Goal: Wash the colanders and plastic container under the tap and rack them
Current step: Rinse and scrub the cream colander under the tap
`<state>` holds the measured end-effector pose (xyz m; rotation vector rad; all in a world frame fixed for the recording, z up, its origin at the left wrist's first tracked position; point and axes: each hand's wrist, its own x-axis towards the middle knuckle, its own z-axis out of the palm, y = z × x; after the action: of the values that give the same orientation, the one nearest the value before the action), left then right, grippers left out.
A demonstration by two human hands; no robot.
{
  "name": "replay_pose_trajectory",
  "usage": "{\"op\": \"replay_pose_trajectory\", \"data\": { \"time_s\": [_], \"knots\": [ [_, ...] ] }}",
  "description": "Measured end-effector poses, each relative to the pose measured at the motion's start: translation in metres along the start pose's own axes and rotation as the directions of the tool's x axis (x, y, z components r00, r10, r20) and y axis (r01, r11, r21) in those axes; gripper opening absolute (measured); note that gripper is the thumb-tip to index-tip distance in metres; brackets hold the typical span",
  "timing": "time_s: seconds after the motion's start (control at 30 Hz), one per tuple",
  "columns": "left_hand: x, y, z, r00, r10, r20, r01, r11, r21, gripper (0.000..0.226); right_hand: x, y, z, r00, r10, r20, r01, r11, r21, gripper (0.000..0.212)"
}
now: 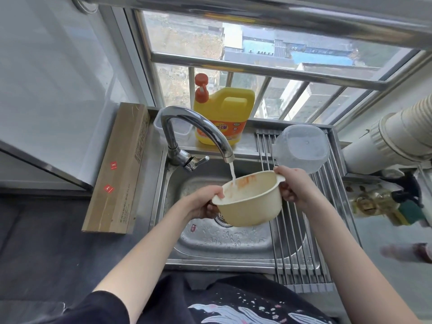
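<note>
Midway: cream colander (pixel 249 202) rinsing, clear container (pixel 301 148) already racked.
Both forearms reach over the sink (pixel 224 244); left hand (pixel 203 202) and right hand (pixel 295 183) curl fingers round the colander's rim handles, tilting it under the tap (pixel 198 132) stream. Orange smears remain inside; beyond, the container lies upturned on the roll-up rack (pixel 297 242).

Matt cream plastic colander (pixel 250 202), shiny steel sink (pixel 233 242), glossy chrome tap (pixel 194 122), translucent plastic container (pixel 301 146)
</note>
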<state>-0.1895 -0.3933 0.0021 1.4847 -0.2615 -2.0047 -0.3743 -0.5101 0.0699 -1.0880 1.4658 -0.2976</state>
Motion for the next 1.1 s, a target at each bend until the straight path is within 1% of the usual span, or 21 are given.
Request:
{"op": "replay_pose_trajectory", "data": {
  "time_s": [0.13, 0.33, 0.47, 0.57, 0.67, 0.7, 0.73, 0.8, 0.83, 0.93, 1.0, 1.07, 1.1],
  "knots": [
    [-0.002, -0.002, -0.003, 1.000, -0.006, 0.024, 0.007, 0.999, -0.033, 0.016, 0.002, -0.005, 0.002, 0.999, 0.021, 0.032, -0.021, 0.999, -0.027, 0.030],
    [-0.003, -0.006, -0.009, 0.999, -0.037, 0.015, 0.039, 0.985, -0.171, 0.014, 0.007, -0.011, 0.010, 0.995, 0.039, 0.088, -0.036, 0.999, -0.037, 0.032],
    [-0.006, -0.008, -0.008, 0.998, -0.062, 0.028, 0.067, 0.972, -0.225, 0.015, 0.009, -0.009, 0.010, 0.994, 0.047, 0.096, -0.045, 0.999, -0.014, 0.032],
    [-0.012, -0.010, -0.005, 0.998, -0.058, 0.025, 0.062, 0.964, -0.258, 0.016, 0.011, -0.003, 0.007, 0.993, 0.065, 0.094, -0.065, 0.998, -0.005, 0.030],
    [-0.015, -0.017, 0.000, 0.999, -0.010, -0.044, -0.003, 0.963, -0.271, 0.017, 0.012, 0.003, 0.007, 0.997, 0.053, 0.062, -0.052, 0.999, -0.010, 0.017],
    [-0.015, -0.019, 0.003, 0.996, 0.010, -0.084, -0.032, 0.963, -0.269, 0.016, 0.011, 0.004, 0.008, 0.998, 0.047, 0.039, -0.046, 0.999, -0.011, 0.017],
    [-0.015, -0.021, 0.006, 0.992, 0.021, -0.122, -0.055, 0.960, -0.276, 0.015, 0.009, 0.006, 0.009, 0.999, 0.048, 0.011, -0.048, 0.999, -0.018, 0.025],
    [-0.015, -0.025, 0.011, 0.982, 0.026, -0.189, -0.086, 0.944, -0.319, 0.014, -0.001, 0.008, 0.011, 0.998, 0.044, -0.034, -0.046, 0.996, -0.079, 0.038],
    [-0.014, -0.027, 0.014, 0.975, 0.025, -0.221, -0.101, 0.935, -0.340, 0.014, -0.007, 0.009, 0.012, 0.999, 0.025, -0.043, -0.032, 0.988, -0.150, 0.041],
    [-0.011, -0.034, 0.021, 0.960, 0.031, -0.280, -0.146, 0.905, -0.400, 0.012, -0.027, 0.016, 0.018, 0.998, -0.064, -0.013, 0.054, 0.917, -0.395, 0.039],
    [-0.010, -0.041, 0.026, 0.965, 0.040, -0.258, -0.155, 0.883, -0.442, 0.012, -0.034, 0.023, 0.023, 0.995, -0.096, 0.032, 0.099, 0.866, -0.490, 0.032],
    [-0.010, -0.048, 0.032, 0.976, 0.042, -0.213, -0.137, 0.880, -0.455, 0.014, -0.032, 0.026, 0.026, 0.987, -0.162, 0.025, 0.146, 0.805, -0.574, 0.023],
    [-0.011, -0.051, 0.034, 0.984, 0.031, -0.175, -0.106, 0.894, -0.436, 0.016, -0.030, 0.026, 0.027, 0.979, -0.204, 0.012, 0.170, 0.779, -0.604, 0.021]
  ]
}}
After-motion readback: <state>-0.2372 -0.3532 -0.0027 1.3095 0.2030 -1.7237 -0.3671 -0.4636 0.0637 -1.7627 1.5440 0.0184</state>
